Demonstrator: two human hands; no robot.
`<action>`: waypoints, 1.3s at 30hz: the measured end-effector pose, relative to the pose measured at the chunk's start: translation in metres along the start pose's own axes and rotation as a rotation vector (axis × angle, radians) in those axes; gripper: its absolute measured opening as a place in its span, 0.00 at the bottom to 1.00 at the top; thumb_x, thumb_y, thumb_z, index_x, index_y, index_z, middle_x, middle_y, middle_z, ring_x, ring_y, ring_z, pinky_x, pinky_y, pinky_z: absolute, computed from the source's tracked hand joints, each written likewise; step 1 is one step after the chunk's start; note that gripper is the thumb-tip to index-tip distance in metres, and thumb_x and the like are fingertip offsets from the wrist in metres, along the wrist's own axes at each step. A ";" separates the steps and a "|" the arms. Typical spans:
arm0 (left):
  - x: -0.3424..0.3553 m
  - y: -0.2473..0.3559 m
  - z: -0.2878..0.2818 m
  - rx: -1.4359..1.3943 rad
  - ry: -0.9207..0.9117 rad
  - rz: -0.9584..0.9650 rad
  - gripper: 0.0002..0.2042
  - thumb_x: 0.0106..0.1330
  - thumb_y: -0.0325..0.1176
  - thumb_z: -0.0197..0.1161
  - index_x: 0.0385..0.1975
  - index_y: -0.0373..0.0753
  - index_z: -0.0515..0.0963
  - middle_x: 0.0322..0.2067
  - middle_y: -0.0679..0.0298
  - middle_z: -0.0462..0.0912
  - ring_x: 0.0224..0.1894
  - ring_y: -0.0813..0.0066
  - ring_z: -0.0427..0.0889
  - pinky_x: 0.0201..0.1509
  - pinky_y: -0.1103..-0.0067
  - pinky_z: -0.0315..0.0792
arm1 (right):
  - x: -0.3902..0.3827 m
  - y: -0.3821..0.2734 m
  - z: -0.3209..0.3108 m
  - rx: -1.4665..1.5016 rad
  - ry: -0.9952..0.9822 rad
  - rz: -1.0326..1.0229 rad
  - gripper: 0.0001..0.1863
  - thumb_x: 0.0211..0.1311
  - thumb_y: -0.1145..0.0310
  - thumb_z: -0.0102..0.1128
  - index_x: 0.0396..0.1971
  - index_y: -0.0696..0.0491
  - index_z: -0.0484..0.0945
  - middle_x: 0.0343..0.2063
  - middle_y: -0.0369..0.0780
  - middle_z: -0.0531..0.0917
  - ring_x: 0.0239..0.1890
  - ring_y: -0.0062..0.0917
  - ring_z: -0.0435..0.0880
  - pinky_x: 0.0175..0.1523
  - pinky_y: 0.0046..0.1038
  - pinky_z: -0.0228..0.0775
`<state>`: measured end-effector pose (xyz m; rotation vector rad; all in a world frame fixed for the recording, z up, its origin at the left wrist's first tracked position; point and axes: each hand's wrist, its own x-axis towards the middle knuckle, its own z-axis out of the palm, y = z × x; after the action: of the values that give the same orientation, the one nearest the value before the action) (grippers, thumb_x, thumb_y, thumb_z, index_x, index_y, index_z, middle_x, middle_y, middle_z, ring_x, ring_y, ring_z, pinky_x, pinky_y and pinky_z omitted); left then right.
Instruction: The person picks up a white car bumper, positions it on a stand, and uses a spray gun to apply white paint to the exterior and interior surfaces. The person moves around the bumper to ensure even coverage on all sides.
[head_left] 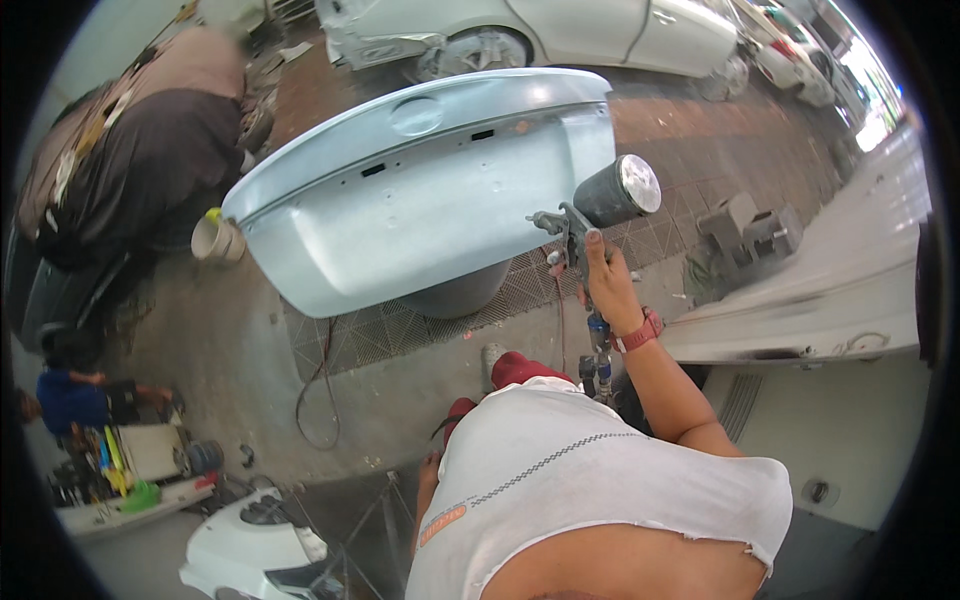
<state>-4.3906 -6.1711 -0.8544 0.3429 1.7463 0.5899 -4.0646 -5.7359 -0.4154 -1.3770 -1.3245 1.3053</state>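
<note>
My right hand (610, 278) is wrapped around the handle of a paint spray gun (573, 232), with a red band on the wrist. A dark cup with a pale top (618, 192) is mounted on the gun. The nozzle points left at a silver-blue car trunk lid (420, 190), close to its right end but apart from it. Under the lid stands a dark rounded support (460, 290). From the gun's handle hangs an air fitting (599, 335). My left hand (430, 466) is low beside my left thigh; its fingers are mostly hidden by my shirt.
A white car (590, 35) with covered wheels stands beyond the lid. A cloth-covered car (150, 150) and pale buckets (215, 238) are at left. A hose (325, 400) lies on the floor. Another person in blue (75, 395) is at far left. A white panel (800, 290) borders the right.
</note>
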 end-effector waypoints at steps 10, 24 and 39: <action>0.016 0.119 -0.074 -0.237 0.376 -0.141 0.24 0.78 0.49 0.61 0.65 0.39 0.74 0.54 0.61 0.84 0.53 0.66 0.84 0.56 0.69 0.76 | 0.131 0.013 -0.082 -0.114 0.365 -0.029 0.38 0.79 0.35 0.45 0.48 0.61 0.83 0.25 0.40 0.86 0.14 0.18 0.77 0.16 0.22 0.65; 0.037 0.094 -0.168 0.120 0.024 -0.116 0.20 0.77 0.45 0.62 0.59 0.38 0.77 0.40 0.65 0.84 0.38 0.75 0.81 0.43 0.76 0.75 | 0.101 -0.026 0.116 -0.065 0.171 -0.047 0.37 0.77 0.33 0.48 0.40 0.60 0.78 0.22 0.35 0.77 0.18 0.18 0.80 0.15 0.20 0.66; 0.045 0.004 -0.388 -0.257 0.287 -0.200 0.14 0.76 0.44 0.64 0.50 0.41 0.80 0.34 0.70 0.79 0.30 0.79 0.76 0.31 0.80 0.69 | 0.018 -0.096 0.482 -0.180 -0.247 -0.051 0.31 0.80 0.43 0.49 0.53 0.59 0.82 0.17 0.35 0.76 0.18 0.21 0.81 0.19 0.25 0.70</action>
<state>-4.7759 -6.2240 -0.8223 -0.1013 1.9221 0.7337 -4.5552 -5.7557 -0.3933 -1.3227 -1.6680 1.3822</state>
